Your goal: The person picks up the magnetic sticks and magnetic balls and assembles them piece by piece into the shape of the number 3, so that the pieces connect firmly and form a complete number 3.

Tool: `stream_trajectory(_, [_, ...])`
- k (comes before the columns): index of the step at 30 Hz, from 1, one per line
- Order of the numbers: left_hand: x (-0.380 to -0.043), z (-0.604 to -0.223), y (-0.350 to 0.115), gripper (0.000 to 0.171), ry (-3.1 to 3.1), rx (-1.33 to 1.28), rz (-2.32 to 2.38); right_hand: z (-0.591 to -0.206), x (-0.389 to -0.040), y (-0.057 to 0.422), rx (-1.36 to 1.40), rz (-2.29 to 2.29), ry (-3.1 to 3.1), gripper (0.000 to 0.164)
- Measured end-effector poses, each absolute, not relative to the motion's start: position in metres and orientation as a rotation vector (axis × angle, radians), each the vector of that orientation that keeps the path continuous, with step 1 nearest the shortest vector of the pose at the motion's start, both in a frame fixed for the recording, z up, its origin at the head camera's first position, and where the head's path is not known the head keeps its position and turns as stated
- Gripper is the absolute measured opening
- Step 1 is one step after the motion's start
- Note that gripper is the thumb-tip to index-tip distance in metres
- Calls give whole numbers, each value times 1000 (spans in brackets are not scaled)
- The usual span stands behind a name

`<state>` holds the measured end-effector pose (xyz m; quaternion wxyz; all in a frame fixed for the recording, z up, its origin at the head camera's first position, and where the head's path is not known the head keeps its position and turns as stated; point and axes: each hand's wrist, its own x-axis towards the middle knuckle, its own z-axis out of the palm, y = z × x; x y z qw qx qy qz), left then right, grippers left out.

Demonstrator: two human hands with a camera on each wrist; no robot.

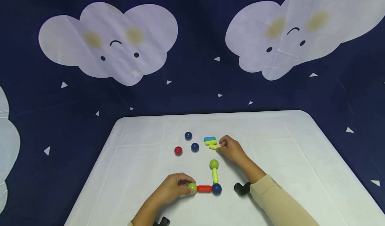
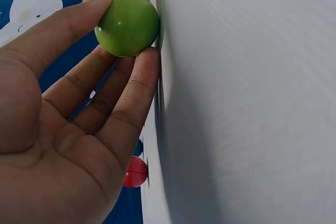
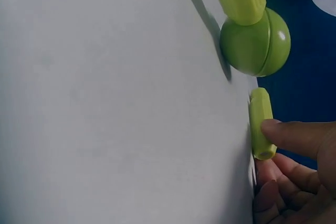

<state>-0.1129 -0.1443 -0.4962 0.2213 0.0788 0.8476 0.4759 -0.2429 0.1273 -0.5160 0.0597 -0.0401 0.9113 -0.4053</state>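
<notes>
My left hand (image 1: 175, 187) pinches a green ball (image 2: 127, 24) between thumb and fingertips. That ball sits on one end of a red rod (image 1: 204, 189), whose other end meets a dark blue ball (image 1: 216, 189). From there a yellow-green rod (image 1: 215, 175) runs away from me to a second green ball (image 1: 214, 164), making an L shape flat on the table. Farther back, my right hand (image 1: 233, 149) pinches the right end of a loose yellow-green rod (image 3: 261, 124), thumb on top. Beside it lie another yellow-green rod (image 1: 211, 142) and a blue rod (image 1: 209, 138).
Left of the loose rods are two dark blue balls (image 1: 188, 135) and a red ball (image 1: 178, 150) on the white table (image 1: 144, 165). Black wrist-worn pieces (image 1: 242, 188) show near both forearms. A navy cloth with clouds (image 1: 192, 52) hangs behind.
</notes>
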Motion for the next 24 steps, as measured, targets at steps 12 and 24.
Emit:
stream_trajectory(12, [-113, -496, -144, 24, 2335, 201, 1315, -514, -225, 132, -126, -1135, 2717, 14])
stream_trajectory(24, [-113, -497, -145, 24, 2339, 222, 1316, -507, -216, 124, -110, -1234, 2544, 27])
